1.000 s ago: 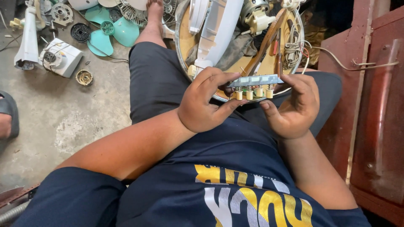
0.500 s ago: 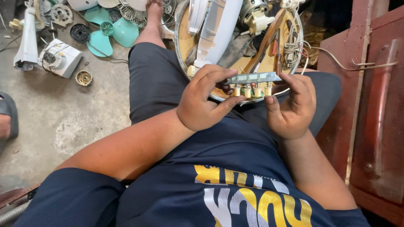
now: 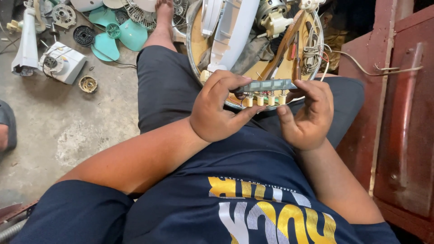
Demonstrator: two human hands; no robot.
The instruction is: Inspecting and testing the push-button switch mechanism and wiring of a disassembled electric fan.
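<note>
I hold a small grey switch block point(image 3: 266, 85) with a row of cream push buttons point(image 3: 264, 100) hanging below it, level in front of my lap. My left hand point(image 3: 217, 108) grips its left end, thumb beneath the buttons. My right hand point(image 3: 309, 113) pinches its right end with fingers over the top. Just beyond it on my lap rests a round shallow tray point(image 3: 195, 43) filled with fan parts.
In the tray lie white plastic housings point(image 3: 228, 27), a motor point(image 3: 271, 18), a wire coil point(image 3: 312, 52) and a screwdriver point(image 3: 294, 47). Teal fan blades point(image 3: 122, 34), a white box part point(image 3: 61, 63) and small round pieces lie on the concrete floor at left. A red metal cabinet point(image 3: 398, 113) stands right.
The switch block has been lifted slightly and tilted flatter. My right fingers have shifted over its right end; the left grip is unchanged.
</note>
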